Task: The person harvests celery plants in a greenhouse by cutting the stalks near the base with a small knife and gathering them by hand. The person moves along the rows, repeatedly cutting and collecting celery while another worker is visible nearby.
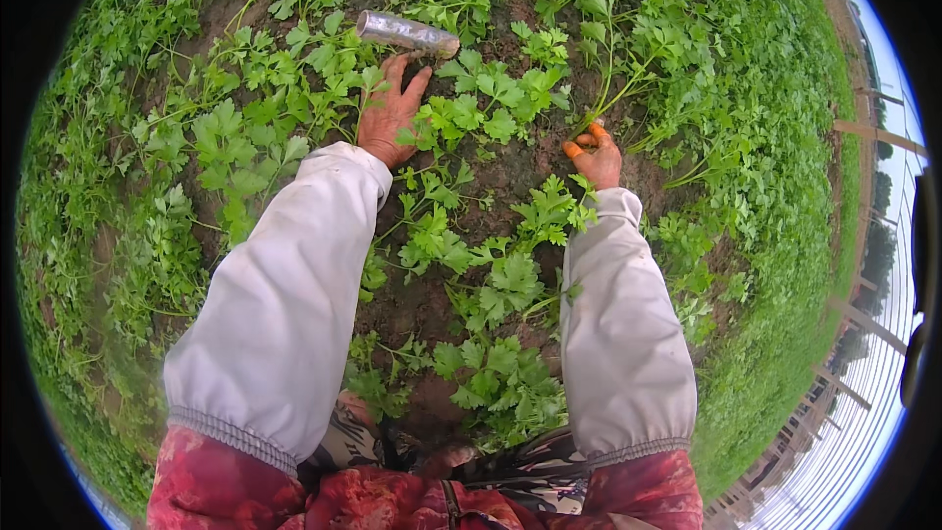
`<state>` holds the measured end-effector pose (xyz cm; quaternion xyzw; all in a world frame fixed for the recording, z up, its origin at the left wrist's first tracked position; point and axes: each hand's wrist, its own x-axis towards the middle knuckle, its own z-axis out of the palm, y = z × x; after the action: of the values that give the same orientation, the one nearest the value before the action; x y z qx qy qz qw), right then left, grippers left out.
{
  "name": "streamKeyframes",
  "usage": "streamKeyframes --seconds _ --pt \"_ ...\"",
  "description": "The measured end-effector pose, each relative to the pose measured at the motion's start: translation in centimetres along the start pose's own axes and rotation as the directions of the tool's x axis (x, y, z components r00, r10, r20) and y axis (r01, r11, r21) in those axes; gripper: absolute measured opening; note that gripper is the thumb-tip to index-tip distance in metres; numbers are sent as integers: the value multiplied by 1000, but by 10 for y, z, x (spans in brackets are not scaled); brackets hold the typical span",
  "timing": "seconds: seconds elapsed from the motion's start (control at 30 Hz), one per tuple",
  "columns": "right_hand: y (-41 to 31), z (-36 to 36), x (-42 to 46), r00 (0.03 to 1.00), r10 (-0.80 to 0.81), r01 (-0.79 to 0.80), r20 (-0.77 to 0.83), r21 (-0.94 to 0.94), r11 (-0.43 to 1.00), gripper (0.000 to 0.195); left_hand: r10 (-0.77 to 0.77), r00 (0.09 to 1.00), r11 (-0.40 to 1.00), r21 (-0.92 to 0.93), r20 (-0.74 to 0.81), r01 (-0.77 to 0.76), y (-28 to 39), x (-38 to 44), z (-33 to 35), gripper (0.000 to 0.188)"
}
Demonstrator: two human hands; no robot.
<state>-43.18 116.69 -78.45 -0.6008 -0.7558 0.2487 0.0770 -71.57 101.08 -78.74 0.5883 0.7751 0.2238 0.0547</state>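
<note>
My left hand (391,112) reaches down among leafy green plants, which look like celery or parsley, its fingers spread near the soil. Just beyond its fingertips lies a metal tube (407,33), its surface scuffed and dirty; whether the fingers touch it is unclear. My right hand (597,153) has its thumb and fingers, with orange coverings on some fingertips, closed on the lower stems of a leafy plant (612,88). Both forearms wear pale sleeve covers.
Dense rows of the same plants (751,88) spread to both sides, with brown soil (508,177) between them. More plants (508,375) grow close before my knees. Posts (872,324) and a ribbed, pale structure stand at the far right.
</note>
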Motion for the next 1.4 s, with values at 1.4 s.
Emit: streamKeyframes --seconds 1.4 --pt "-8 -73 -121 940 -340 290 -41 -432 854 25 120 985 936 346 -124 -71 -28 0 34 63"
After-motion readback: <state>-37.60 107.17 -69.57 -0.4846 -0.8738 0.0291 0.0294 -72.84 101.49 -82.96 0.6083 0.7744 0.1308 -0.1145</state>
